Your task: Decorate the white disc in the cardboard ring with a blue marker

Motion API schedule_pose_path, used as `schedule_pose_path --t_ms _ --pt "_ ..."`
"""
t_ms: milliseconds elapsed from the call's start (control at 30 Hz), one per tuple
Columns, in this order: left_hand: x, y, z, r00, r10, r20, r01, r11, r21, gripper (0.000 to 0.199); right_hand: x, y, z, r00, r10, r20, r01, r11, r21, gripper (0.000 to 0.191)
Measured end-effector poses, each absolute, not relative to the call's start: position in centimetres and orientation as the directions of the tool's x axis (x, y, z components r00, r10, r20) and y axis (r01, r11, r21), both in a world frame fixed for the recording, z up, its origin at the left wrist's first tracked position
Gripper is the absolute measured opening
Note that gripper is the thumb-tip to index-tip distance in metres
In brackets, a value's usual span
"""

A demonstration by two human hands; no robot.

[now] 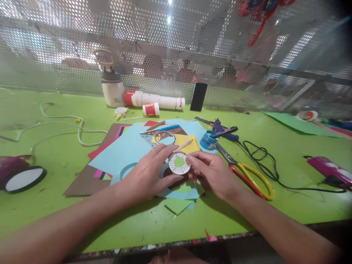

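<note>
Between my hands is a small round disc (171, 168), white with dark dots, divided by lines into segments around a green middle. My right hand (210, 170) pinches its right edge with thumb and forefinger. From the left, my left hand (152, 167) curves about the disc, its fingers at the upper edge and the thumb along the bottom. Under the hands lie cut light blue paper (180, 193) and a green paper scrap (177, 206). A clear ring-shaped roll (164, 133) and a pale wooden stick (184, 144) lie just beyond the fingers.
Scissors (258, 179) with red and yellow handles and a blue glue gun (220, 126) lie right. Beside them is a blue jar (207, 141) with a black marker. Stacked paper cups (156, 100), a bottle (111, 88) and a phone (198, 96) stand along the mesh wall.
</note>
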State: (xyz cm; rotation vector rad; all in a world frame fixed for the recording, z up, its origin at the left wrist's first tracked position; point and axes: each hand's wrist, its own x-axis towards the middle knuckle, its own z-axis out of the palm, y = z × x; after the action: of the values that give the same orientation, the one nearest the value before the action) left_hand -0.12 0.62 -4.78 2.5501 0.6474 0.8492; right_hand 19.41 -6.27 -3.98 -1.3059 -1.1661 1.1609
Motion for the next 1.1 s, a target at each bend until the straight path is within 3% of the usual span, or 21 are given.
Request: schedule_pose_path --t_ms 267,500,733,1100 --pt "-0.1 0.5 -4.6 0.696 0.595 0.401 0.349 -0.769 0.535 0.054 19.5 -6.1 -4.5 0.082 0.996 -0.027 0.014 -0.028 -1.0 0.029" --pt "0.1 1.2 -5.1 0.692 0.566 0.448 0.303 -0.791 0.531 0.044 19.7 -5.7 -5.0 0.065 0.998 -0.01 -0.03 -0.008 -1.0 0.028" --pt "0.2 1.4 -4.9 0.653 0.537 0.534 0.265 -0.822 0.503 0.044 20.0 -5.1 -5.2 0.081 0.996 0.034 -0.073 0.04 -0.997 0.041" --pt "0.0 1.3 -5.1 0.657 0.505 0.56 0.278 -0.853 0.443 0.043 19.3 -5.7 -5.1 0.052 0.994 0.094 0.065 0.091 -0.994 0.035"
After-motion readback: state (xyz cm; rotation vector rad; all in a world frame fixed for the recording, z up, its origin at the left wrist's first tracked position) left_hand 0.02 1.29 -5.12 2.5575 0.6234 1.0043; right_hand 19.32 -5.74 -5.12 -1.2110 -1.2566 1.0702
